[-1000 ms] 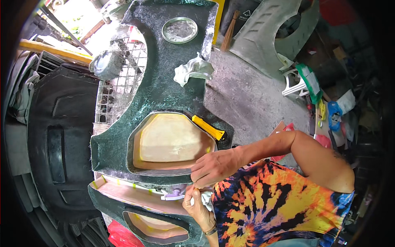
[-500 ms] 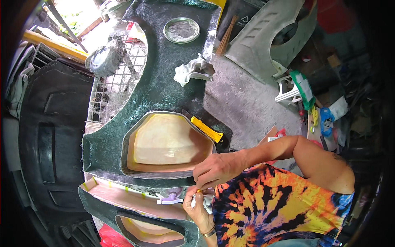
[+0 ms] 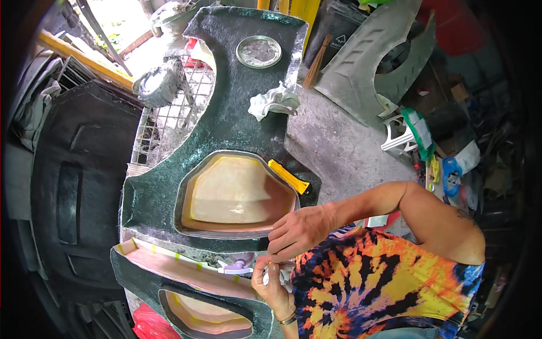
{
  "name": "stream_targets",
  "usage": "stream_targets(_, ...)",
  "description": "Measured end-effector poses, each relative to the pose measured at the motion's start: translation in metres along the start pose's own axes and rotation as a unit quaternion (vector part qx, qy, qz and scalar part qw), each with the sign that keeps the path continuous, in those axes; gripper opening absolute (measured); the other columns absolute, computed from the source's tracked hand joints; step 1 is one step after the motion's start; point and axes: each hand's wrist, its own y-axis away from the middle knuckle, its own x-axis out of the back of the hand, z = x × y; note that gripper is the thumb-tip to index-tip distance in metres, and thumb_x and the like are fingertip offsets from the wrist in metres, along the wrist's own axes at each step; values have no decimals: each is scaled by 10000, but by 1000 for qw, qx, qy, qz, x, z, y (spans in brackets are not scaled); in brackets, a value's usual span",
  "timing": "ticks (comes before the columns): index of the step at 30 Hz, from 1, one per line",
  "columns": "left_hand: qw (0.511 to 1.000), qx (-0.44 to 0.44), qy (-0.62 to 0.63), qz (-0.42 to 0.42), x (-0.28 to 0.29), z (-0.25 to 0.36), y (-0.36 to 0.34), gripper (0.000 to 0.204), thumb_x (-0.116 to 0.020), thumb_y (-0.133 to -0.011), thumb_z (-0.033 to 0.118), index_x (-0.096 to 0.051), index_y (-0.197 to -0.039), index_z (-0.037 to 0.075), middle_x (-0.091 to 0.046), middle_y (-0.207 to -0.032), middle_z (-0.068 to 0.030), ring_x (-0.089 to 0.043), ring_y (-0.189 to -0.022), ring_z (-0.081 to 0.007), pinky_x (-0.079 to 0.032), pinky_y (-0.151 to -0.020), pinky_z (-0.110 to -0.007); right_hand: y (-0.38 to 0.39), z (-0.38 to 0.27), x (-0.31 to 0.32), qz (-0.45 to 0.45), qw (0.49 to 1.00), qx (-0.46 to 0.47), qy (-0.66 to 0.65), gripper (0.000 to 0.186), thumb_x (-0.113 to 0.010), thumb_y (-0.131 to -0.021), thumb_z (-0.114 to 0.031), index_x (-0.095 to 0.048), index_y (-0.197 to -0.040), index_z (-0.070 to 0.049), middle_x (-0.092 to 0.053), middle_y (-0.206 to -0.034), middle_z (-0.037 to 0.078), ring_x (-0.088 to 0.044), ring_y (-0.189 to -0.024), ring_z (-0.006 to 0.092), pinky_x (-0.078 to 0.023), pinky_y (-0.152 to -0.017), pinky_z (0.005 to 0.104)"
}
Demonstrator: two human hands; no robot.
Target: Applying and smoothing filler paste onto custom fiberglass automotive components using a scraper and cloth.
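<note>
Close together at the bottom centre, my two hands nearly touch at the fingertips. My left hand (image 3: pixel 275 288), with a band at its wrist, has thumb and forefinger drawn together; a tiny yellow bit shows at their tips. White crumpled material (image 3: pixel 285 273) shows beside that thumb; whether the palm grips it is unclear. Palm down above it, my right hand (image 3: pixel 300 230) has its fingers curled, hiding whatever they pinch. Just left of my hands is a purple and white spray bottle head (image 3: pixel 236 265). Under and beyond them lies a large dark fibre moulded panel (image 3: pixel 226 127) with a pale recess (image 3: pixel 231 189).
A yellow ribbed-handled tool (image 3: pixel 288 177) rests by the recess. Farther up the panel are a white crumpled cloth (image 3: pixel 274 101) and a round metal lid (image 3: pixel 258 52). A second, narrower panel (image 3: pixel 127 268) lies nearer. Grey curved panels (image 3: pixel 358 59) and a white stool (image 3: pixel 398 135) stand right.
The whole view has shifted slightly. My hands stay together; the right fingers have moved a little, and the yellow bit at the left fingertips shows less than before.
</note>
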Motion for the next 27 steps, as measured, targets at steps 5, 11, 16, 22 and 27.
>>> stream_targets(5, 1000, 10, 20, -5, -5, 7, 3, 83, -646, -861, 49, -593, -899, -3, -578, -922, -54, -598, -721, -141, -509, -656, -276, 1, -5, 0, 40, 999, 1, -13, 215, -593, -817, -91, -584, -1008, 8, -552, -901, 62, -552, -732, 192, -484, -619, 309)
stream_targets(11, 999, -24, -33, -16, -11, 9, 5, 114, -629, -872, 111, -580, -942, 36, -605, -873, -54, -586, -767, -141, -492, -696, -274, 3, -17, -15, 144, 980, -86, -108, 101, -633, -826, -78, -561, -866, -19, -525, -796, 63, -583, -716, 230, -489, -592, 339)
stream_targets(16, 988, -142, -17, 51, -15, 16, -1, 179, -598, -900, 193, -533, -857, 31, -526, -822, -71, -530, -786, -175, -460, -741, -295, -6, 8, -37, 267, 753, -346, -492, 152, -645, -890, -158, -632, -952, -20, -637, -792, 26, -572, -650, 64, -465, -538, 235)
stream_targets(22, 978, -187, -95, -12, -11, 14, 7, 172, -647, -859, 171, -565, -857, 20, -510, -816, -70, -519, -792, -185, -442, -773, -328, -12, 143, -104, 523, 469, -431, -567, 205, -596, -901, -195, -616, -1078, -94, -632, -954, 1, -568, -823, 104, -484, -709, 288)
stream_targets(27, 976, -153, -146, -54, -19, 10, 10, 141, -601, -901, 150, -553, -908, 17, -546, -873, -79, -534, -832, -181, -449, -790, -322, -20, 184, -137, 592, 449, -422, -519, 332, -552, -848, -134, -594, -1177, -124, -593, -1158, 18, -525, -1082, 152, -470, -867, 344)
